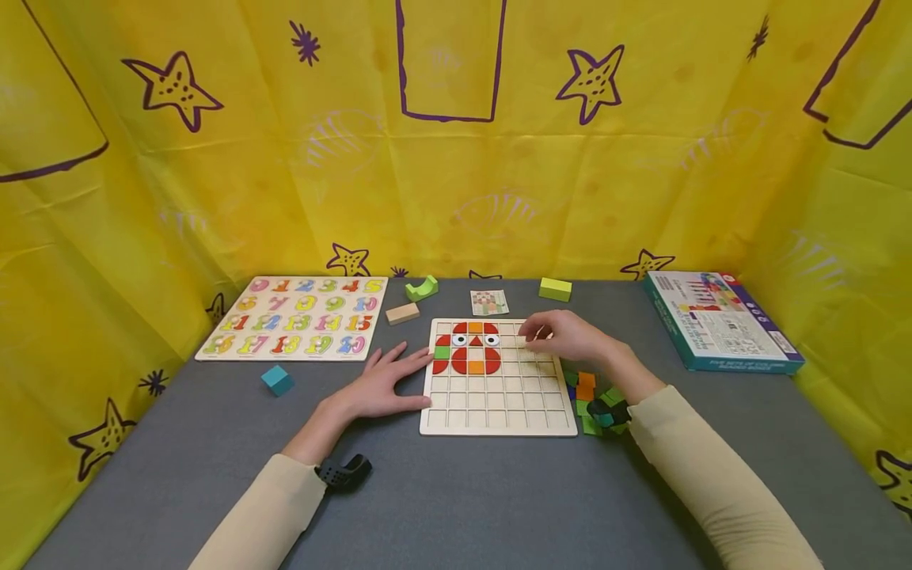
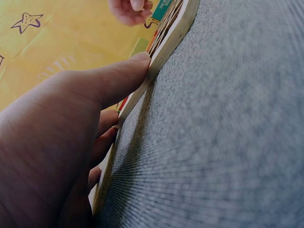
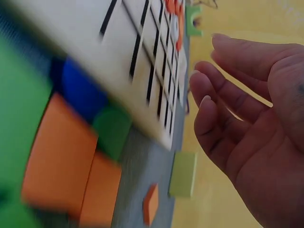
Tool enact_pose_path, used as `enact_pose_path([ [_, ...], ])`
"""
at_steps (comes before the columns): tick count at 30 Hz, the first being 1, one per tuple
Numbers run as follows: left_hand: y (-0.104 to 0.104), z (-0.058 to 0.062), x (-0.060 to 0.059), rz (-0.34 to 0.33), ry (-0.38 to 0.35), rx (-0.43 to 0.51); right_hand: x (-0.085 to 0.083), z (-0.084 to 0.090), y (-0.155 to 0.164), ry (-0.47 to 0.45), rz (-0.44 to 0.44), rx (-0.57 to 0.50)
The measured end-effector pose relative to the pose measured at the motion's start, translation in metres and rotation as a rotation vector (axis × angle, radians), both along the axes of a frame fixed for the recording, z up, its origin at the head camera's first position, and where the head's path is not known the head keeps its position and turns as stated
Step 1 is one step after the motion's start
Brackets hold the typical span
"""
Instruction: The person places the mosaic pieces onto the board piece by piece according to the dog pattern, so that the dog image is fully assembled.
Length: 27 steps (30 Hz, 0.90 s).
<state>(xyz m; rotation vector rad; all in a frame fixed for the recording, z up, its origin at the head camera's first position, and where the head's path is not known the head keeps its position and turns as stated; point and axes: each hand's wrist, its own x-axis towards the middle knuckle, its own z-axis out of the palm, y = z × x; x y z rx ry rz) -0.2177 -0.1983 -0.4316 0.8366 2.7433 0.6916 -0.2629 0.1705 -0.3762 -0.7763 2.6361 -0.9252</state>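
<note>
Head view. Left hand [image 1: 381,385]: flat on the grey table [image 1: 456,507], fingers straight, fingertips touching the left edge of the wooden grid board [image 1: 499,404]; it holds nothing. Right hand [image 1: 570,336]: over the board's upper right squares, fingers loosely bent, nothing seen in its grasp. Between the two hands, on the board's top rows: a partly laid pattern of red, orange and green tiles [image 1: 470,352]. Just below the right wrist: loose coloured tiles [image 1: 591,400]. Beyond the left hand: number puzzle [image 1: 295,317]; nearer to it, a teal cube [image 1: 276,380]. Far right of the right hand: box [image 1: 720,317].

Left wrist view. Left hand [image 2: 71,142]: thumb pressed straight against the board's rim [image 2: 166,45]; the other hand [image 2: 130,9] shows beyond.

Right wrist view. Right hand [image 3: 247,118]: fingers relaxed and apart, palm bare. Board [image 3: 118,71] to its left, blurred; orange tiles [image 3: 71,166] beside it.
</note>
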Motion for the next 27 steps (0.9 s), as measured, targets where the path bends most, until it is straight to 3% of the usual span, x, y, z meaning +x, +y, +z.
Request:
enact_pose_path([
  [18,-0.001,0.0,0.0,-0.009,0.004,0.001,0.011,-0.006,0.112,0.042,-0.16,0.079],
  [27,-0.001,-0.001,0.0,-0.005,0.002,0.006,0.013,-0.016,0.131,0.038,-0.113,0.155],
])
